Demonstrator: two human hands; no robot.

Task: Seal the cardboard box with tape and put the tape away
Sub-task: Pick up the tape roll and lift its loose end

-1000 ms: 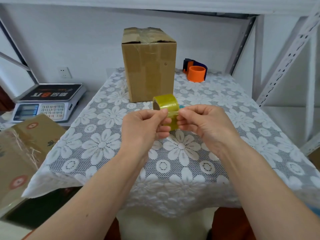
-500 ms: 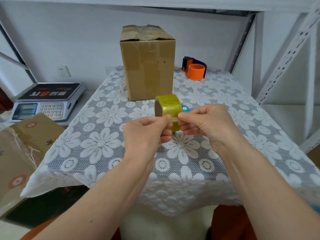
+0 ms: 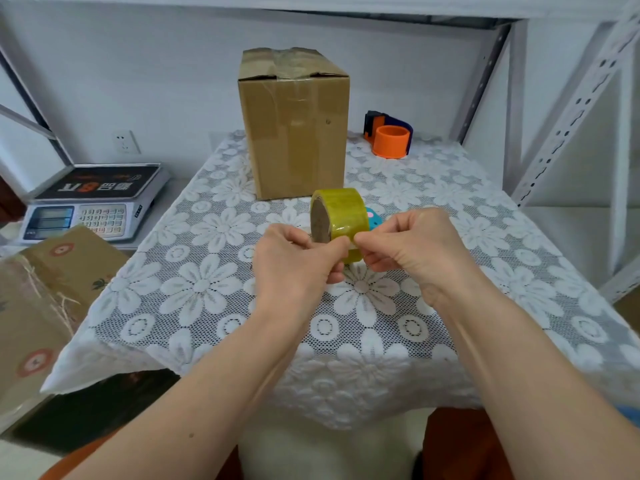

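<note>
A tall brown cardboard box [image 3: 294, 129] stands upright at the back of the table, with old clear tape across its closed top flaps. In front of it, above the table's middle, I hold a roll of yellowish clear tape [image 3: 341, 216]. My left hand [image 3: 298, 261] grips the roll from the left, thumb on its face. My right hand [image 3: 412, 247] pinches the tape's surface at the roll's front edge, right by my left thumb.
The table wears a white lace floral cloth [image 3: 214, 285]. An orange and blue tape dispenser [image 3: 389, 136] sits back right. A small blue object [image 3: 374, 218] lies behind the roll. A digital scale [image 3: 93, 199] and a brown patterned box [image 3: 41, 296] stand at left. Metal shelf uprights [image 3: 568, 109] rise at right.
Both hands have kept hold of the roll and lifted it slightly toward the box. The right fingers keep working at the tape's edge.
</note>
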